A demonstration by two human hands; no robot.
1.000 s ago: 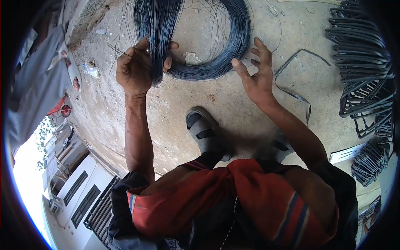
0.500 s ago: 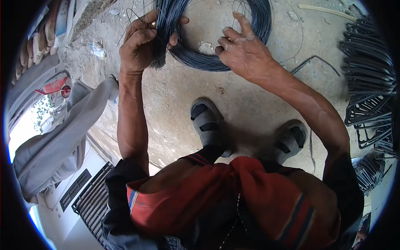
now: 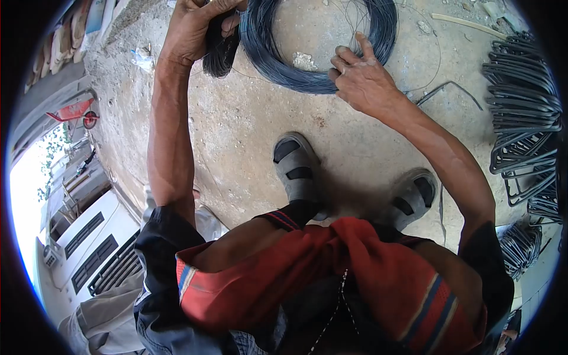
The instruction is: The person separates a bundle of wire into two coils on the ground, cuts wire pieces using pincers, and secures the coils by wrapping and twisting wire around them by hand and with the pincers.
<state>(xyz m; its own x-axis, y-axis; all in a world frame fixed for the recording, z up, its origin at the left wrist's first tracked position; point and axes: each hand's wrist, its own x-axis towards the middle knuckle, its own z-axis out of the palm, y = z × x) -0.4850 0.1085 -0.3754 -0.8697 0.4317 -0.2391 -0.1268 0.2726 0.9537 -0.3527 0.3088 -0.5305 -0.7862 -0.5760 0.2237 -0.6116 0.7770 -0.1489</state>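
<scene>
Left hand: bare left hand (image 3: 190, 28) at the upper edge of the view, fingers wrapped around a thick bundle of thin blue-black wire strands (image 3: 218, 62), grasping it; the lower ends hang below the fingers, and the top runs out of view.
Wire coil: a broad ring of thin, blue-black wire (image 3: 290, 77) on the ground, just right of the bundle, its top cut off by the frame.
Right hand: bare right hand (image 3: 365, 81) over the coil's lower right side, index finger extended, other fingers curled; whether they grip wire cannot be told.
Inside the ring: a pale, rough chunk of rubble (image 3: 303, 61) and a few stray strands near the index fingertip.
Ground: dusty, beige concrete (image 3: 236, 130), with grey strapped sandals (image 3: 296, 165) on the wearer's feet below the coil.
Right edge: stacked frames of bent, dark metal rod (image 3: 520, 89).
Far left: a red wheelbarrow (image 3: 72, 111), well apart from the hands.
</scene>
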